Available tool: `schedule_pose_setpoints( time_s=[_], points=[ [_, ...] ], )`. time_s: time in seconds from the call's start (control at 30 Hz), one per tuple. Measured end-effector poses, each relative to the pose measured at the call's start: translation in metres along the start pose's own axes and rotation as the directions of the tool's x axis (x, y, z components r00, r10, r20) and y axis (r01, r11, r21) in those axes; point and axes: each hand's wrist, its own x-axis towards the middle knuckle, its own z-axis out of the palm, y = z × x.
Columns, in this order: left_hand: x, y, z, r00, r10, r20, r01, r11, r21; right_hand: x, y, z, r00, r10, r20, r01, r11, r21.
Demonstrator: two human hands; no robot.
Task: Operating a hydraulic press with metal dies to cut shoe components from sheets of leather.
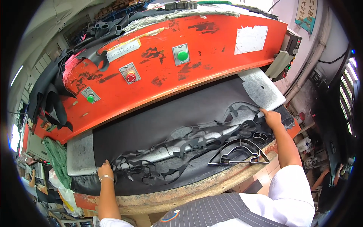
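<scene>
A wide black sheet (166,117) lies under the orange press, its near edge cut into loops and ragged strips. My left hand (105,170), with a band at the wrist, is closed at the sheet's near left corner. At the right end, my right hand (271,118) pinches the sheet's cut edge between thumb and fingers. Several cut-out strips (181,149) hang together between my hands, over a pale cutting board. Near my right forearm rests a large metal cutting die (239,154), curved and open in outline. A smaller die (259,136) sits just beyond it.
The orange press (211,49) spans the far side, with green buttons (182,56) and a red stop button (131,77). Black scraps (56,98) drape over its left end. A worn table edge (181,195) runs before me. Another person's arm (321,178) shows at right.
</scene>
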Motion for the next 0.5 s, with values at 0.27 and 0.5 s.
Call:
schedule_pose_setpoints(
  time_s=[0.27, 0.5],
  points=[
    [-0.048, -0.011, -0.02, 0.992, -0.123, -0.009, 0.117, 0.957, -0.264, -0.016, 0.006, -0.052, 0.963, -0.094, 0.253, -0.03, 0.895, 0.445],
    [-0.021, 0.162, -0.112, 0.877, 0.111, -0.467, -0.436, 0.589, -0.68, 0.012, -0.138, -0.111, 0.896, -0.406, -0.178, 0.42, 0.647, 0.636]
  ],
)
